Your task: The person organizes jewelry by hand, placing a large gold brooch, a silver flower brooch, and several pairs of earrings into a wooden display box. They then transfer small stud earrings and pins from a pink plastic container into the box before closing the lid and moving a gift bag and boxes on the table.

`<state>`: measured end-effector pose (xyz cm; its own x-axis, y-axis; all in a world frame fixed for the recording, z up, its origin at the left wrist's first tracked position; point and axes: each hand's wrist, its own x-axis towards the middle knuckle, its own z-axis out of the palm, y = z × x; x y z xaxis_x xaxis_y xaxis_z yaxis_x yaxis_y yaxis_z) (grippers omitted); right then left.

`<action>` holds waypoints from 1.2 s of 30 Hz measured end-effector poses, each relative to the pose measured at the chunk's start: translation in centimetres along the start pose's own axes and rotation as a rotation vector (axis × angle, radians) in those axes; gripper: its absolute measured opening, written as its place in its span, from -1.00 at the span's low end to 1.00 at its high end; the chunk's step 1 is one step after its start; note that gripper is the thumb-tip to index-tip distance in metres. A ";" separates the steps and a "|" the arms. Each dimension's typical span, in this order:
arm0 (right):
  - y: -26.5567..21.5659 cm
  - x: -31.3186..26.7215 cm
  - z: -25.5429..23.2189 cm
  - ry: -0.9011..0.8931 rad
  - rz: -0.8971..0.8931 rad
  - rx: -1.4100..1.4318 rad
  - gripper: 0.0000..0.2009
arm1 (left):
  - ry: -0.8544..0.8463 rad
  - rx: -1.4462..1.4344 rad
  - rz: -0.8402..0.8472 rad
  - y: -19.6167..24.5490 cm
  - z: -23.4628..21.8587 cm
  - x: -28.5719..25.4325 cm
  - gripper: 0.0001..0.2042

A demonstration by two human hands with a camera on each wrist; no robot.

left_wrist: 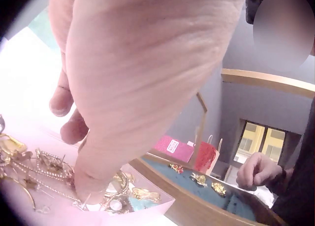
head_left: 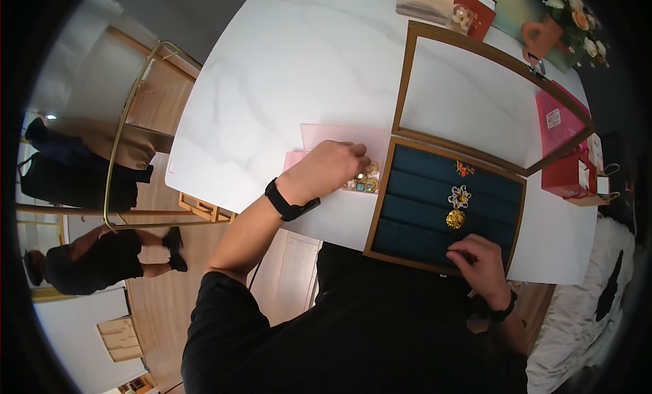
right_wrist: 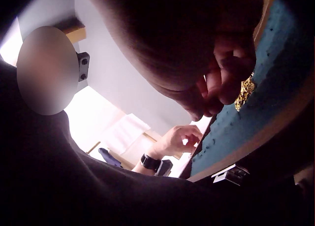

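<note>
My left hand (head_left: pixel 327 169) reaches over a small pink box (head_left: pixel 378 190) filled with jewelry (head_left: pixel 367 180). In the left wrist view one digit (left_wrist: pixel 92 189) dips among gold chains, rings and brooches, while two other fingertips hang above them. My right hand (head_left: pixel 483 261) hovers loosely curled over the near right part of a wooden display case (head_left: pixel 380 211) lined with dark teal fabric; nothing shows between its fingers. A gold round brooch (head_left: pixel 455 219), a silver flower brooch (head_left: pixel 460 196) and a red-orange brooch (head_left: pixel 464 169) lie in a column on the lining.
The case's framed glass lid (head_left: pixel 403 82) is raised at the far side. A red gift bag (head_left: pixel 570 173) and a pink packet (head_left: pixel 558 119) are right of it. Flowers in a pot (head_left: pixel 543 35) stand at the back. Another person (head_left: pixel 95 261) is off to the left, beyond a clothes rack (head_left: pixel 115 149).
</note>
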<state>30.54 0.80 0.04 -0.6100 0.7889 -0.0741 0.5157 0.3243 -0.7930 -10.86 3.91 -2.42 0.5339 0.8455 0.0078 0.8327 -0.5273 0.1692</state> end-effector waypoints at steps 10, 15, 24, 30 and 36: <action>0.1 0.4 -0.9 -0.037 0.008 -0.007 -0.89 | 0.189 -0.317 -0.154 -1.2 -2.3 -3.1 -0.89; 0.0 0.6 -1.1 -0.055 0.002 -0.003 -0.89 | 0.311 -0.736 -0.531 -1.4 -2.2 -5.2 -0.89; -5.7 3.6 -0.5 -0.179 -0.073 0.218 -0.76 | 0.177 -0.793 -0.171 11.8 -5.1 -2.5 -0.85; -3.6 3.5 1.5 -0.090 -0.146 0.181 -0.79 | 0.177 -0.759 -0.145 15.1 -3.9 0.8 -0.87; -1.1 1.7 1.4 -0.129 0.131 0.468 -0.85 | -0.025 -1.153 -0.268 14.5 -0.9 1.8 -0.83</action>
<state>28.08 1.09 -0.06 -0.6433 0.7264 -0.2419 0.2856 -0.0655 -0.9561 2.05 -2.08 0.92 0.3763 0.9088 -0.1801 0.3004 0.0642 0.9516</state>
